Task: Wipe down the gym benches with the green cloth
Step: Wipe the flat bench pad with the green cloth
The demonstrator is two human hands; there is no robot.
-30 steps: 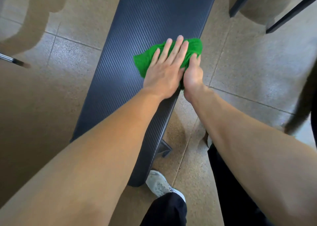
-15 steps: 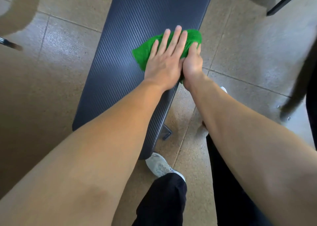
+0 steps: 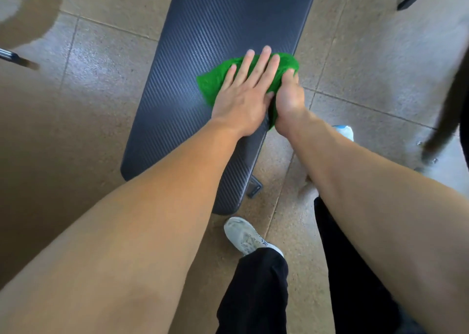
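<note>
Both hands are on the green cloth [image 3: 210, 85], and compared with a second ago the whole bundle has slid back along the bench [image 3: 203, 29] toward its near end, hugging the right edge the whole way. There's noticeably less bench between the cloth and that near end now. A white shoe [image 3: 344, 132] has also popped into view on the floor [image 3: 355, 67] off the right edge, so I'd guess the person is shuffling along with the stroke. The other shoe [image 3: 247, 237] sits just past the bench's near right corner.

What that means for the job, imo: this is one pass down the right-hand strip, and it's getting close to running out at the near end. The left strip and the far stretch look the same as everything else, so I can't tell if they've been wiped. The task says benches, plural, so there's plenty left either way.

Grip-wise, the left hand [image 3: 243, 100] is flat, fingers [image 3: 261, 64] straight and spread, pressing the cloth down onto the bench. The right hand [image 3: 289, 100] is touching it, right at the bench's right edge. Its thumb is on top, clamped on the bit of cloth draped over that edge, and its fingers are hidden down the side. The cloth pokes out from under the left hand toward the middle of the bench. The left fingertips overshoot its far side, and a tail is squeezed between the two hands.
</note>
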